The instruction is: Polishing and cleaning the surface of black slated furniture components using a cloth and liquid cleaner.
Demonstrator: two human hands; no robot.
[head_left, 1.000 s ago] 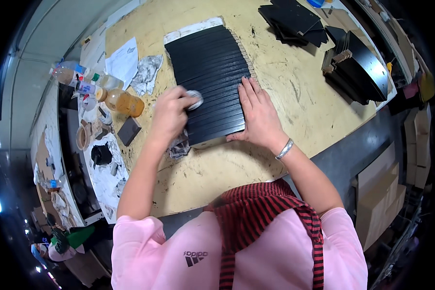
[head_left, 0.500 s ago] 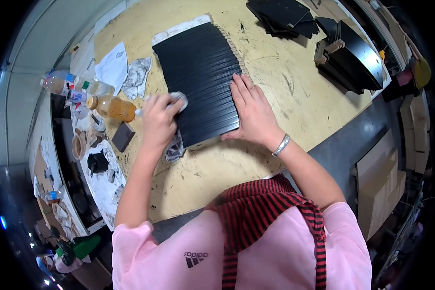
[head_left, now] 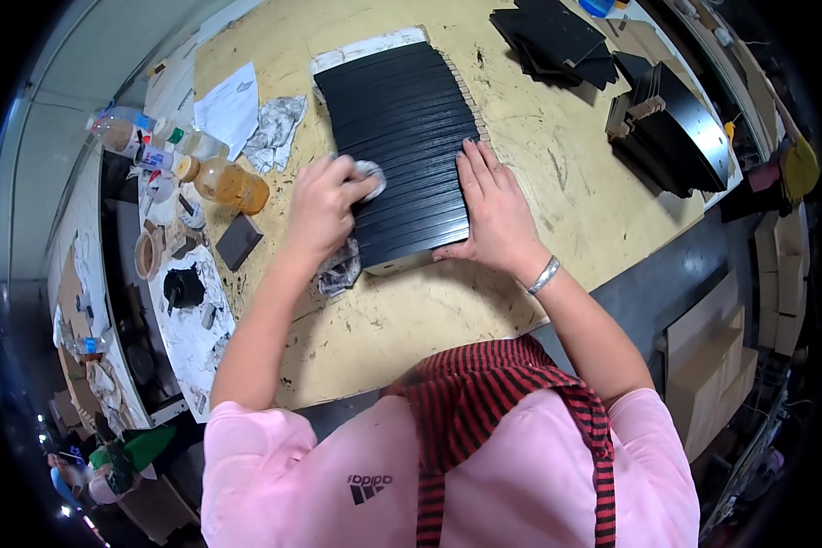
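A row of black-edged boards (head_left: 402,137) lies packed tightly together on the worktable, their dark edges forming a ribbed surface. My left hand (head_left: 323,208) is closed around a wadded whitish cloth (head_left: 370,181), which touches the row's left side. Opposite it, my right hand (head_left: 495,208) lies flat with fingers extended along the right edge, the thumb at the near corner. A stained, crumpled rag (head_left: 341,268) sits by the near left corner, partly behind my left forearm. Under the far end shows a white, smudged strip (head_left: 365,49).
Left of the boards are an amber liquid bottle (head_left: 233,187), a dark block (head_left: 239,242), a crumpled cloth (head_left: 276,132) and a paper sheet (head_left: 227,108). Black panels (head_left: 557,41) and an upright black stack (head_left: 674,128) stand far right. Cardboard (head_left: 712,365) lies beyond the table's right edge.
The view has shifted, so the table and boards appear farther right. My left hand with the cloth stays at nearly the same spot on the boards; my right hand still rests on their edge.
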